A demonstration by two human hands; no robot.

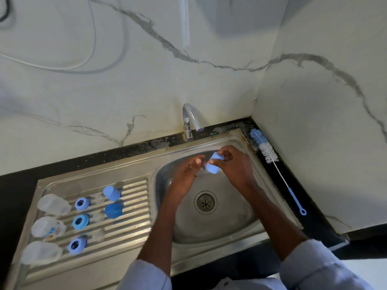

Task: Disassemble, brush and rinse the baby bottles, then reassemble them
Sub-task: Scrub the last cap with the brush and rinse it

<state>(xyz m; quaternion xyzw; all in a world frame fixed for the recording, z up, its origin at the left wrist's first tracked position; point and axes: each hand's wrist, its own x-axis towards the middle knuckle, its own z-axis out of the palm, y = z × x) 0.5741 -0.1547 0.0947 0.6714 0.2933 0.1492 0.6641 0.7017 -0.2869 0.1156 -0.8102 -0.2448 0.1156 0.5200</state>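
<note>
right hand (232, 164) grips blue cap (214, 164) over sink (209, 227) — left hand (188, 172) open, fingers touching cap

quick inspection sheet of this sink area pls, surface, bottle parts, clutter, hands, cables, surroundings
surface: steel sink with ribbed drainboard set in a dark counter; tap shows no water running
job's things: three clear bottles in a column at the drainboard's left, three blue rings beside them, clear teats, two blue caps further right; bottle brush lies on the counter right of the sink
clutter: nothing seen
hands: right hand grips a blue cap over the basin; left hand has straight fingers by the cap
cables: white cable loops on the wall
surroundings: marble-look wall, corner on the right
</note>
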